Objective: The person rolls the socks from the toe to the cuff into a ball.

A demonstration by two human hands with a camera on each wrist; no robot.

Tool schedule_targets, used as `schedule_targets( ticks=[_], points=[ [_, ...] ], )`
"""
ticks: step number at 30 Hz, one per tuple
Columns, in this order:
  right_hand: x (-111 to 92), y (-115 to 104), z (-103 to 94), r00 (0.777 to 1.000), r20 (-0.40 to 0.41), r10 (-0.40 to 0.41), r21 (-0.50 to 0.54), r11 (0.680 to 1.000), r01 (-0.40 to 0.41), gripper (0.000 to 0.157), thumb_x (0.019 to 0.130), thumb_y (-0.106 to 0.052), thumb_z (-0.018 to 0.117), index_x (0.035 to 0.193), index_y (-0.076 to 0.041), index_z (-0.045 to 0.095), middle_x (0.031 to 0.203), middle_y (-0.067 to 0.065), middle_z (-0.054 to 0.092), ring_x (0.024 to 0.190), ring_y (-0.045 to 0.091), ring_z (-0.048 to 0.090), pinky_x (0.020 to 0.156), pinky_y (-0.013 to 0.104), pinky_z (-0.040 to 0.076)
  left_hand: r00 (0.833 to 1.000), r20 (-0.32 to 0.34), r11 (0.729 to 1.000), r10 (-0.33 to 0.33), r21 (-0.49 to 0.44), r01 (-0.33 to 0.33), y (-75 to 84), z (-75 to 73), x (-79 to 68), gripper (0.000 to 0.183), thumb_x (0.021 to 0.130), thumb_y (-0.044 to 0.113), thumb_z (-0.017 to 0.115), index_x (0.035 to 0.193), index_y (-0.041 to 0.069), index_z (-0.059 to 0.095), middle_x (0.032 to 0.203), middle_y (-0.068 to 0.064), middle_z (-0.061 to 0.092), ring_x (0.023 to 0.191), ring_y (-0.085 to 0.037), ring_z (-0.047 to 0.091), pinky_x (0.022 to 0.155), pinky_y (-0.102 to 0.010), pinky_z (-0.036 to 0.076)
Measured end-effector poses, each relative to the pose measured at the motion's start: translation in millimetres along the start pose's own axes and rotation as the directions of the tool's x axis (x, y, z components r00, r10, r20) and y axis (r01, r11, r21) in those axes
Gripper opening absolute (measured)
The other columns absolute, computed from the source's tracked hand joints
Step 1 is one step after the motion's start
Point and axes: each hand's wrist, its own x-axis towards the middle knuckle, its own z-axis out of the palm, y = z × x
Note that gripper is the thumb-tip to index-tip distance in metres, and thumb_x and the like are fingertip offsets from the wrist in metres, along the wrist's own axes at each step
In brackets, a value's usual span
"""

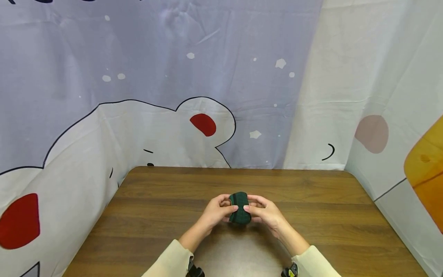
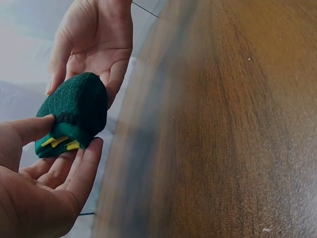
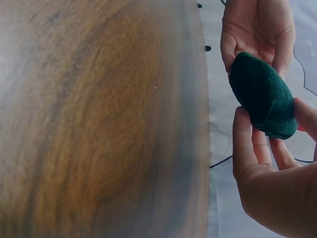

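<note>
A dark green knit bundle, folded up like balled socks [image 1: 240, 207], is held just above the table between both hands. My left hand [image 1: 215, 212] grips its left end, thumb on the near face and fingers behind. On the other end my right hand [image 1: 269, 216] holds it the same way, the two thumb tips close together. A black band crosses the cloth, and yellow marks show at the left end of the socks [image 2: 74, 111] in the left wrist view. Plain green cloth of the socks [image 3: 262, 96] faces the right wrist view.
Beneath the hands lies a brown wood-grain table [image 1: 155, 231] with rounded far corners. A printed cloth backdrop [image 1: 155, 57] hangs behind it and along both sides. Dark wrist devices [image 1: 195, 269] sit at the cuffs of the light sleeves [image 1: 169, 261].
</note>
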Motion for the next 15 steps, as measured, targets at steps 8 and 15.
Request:
schedule_targets(
  ticks=[8,15],
  points=[
    [1.2,3.2,-0.4,1.000,0.007,0.015,0.013,1.000,-0.015,0.063,0.094,-0.017,0.073,0.146,0.005,0.045,0.113,0.011,0.069,0.096,0.020,0.069,0.083,0.039,0.059,1.000,0.007,1.000,-0.020,0.005,0.020,-5.6,-0.3,2.4,0.046,0.092,0.016,0.074,0.130,-0.005,0.058,0.112,-0.016,0.071,0.084,-0.020,0.071,0.069,-0.038,0.061],
    [0.6,6.8,-2.0,1.000,0.017,0.020,0.016,1.000,-0.020,0.064,0.094,-0.017,0.072,0.146,0.006,0.043,0.113,0.012,0.069,0.094,0.022,0.070,0.082,0.040,0.060,0.999,0.003,0.999,-0.042,0.003,0.042,-10.9,1.3,4.3,0.044,0.091,0.015,0.074,0.128,-0.004,0.059,0.109,-0.013,0.071,0.086,-0.019,0.071,0.069,-0.036,0.061]
  ],
)
